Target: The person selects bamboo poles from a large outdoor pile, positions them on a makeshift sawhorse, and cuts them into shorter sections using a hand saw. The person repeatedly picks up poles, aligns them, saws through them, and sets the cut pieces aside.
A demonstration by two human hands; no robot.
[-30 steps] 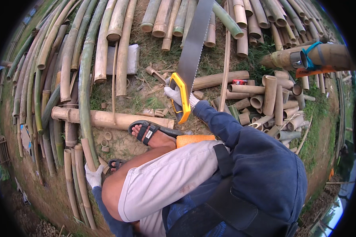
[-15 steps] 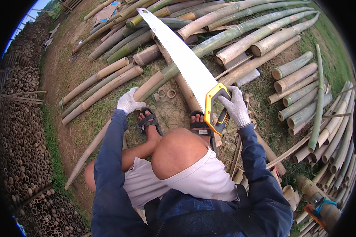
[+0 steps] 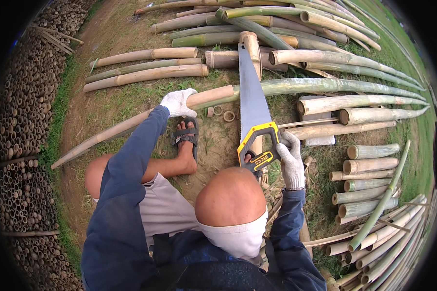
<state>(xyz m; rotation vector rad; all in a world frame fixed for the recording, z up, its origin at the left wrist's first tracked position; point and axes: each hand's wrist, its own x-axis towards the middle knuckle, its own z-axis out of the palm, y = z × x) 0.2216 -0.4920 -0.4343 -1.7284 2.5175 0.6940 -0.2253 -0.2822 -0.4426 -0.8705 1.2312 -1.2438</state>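
Note:
My left hand (image 3: 178, 103), in a white knit glove, is closed around a long bamboo pole (image 3: 315, 86), pale at the hand and greener to the right. A pale length (image 3: 102, 136) runs on in line to the lower left; the glove hides whether it is one piece. My right hand (image 3: 291, 162), also gloved, grips the yellow-and-black handle of a handsaw (image 3: 254, 89). Its blade points away from me and crosses over the pole, teeth to the left. Whether blade and pole touch, I cannot tell. A thicker bamboo log (image 3: 249, 41) lies crosswise beneath the pole.
Small cut bamboo rings (image 3: 228, 116) lie on the dirt near my sandalled foot (image 3: 185, 136). Bamboo poles (image 3: 145, 72) lie at the far left, others (image 3: 383, 114) at the right. Short cut lengths (image 3: 369, 165) sit lower right. A tall stack of bamboo ends (image 3: 22, 126) lines the left.
My view has turned, so the pole now lies more nearly level. The saw has tilted more upright, its blade darker, and stands further along the pole. Both hands keep their hold.

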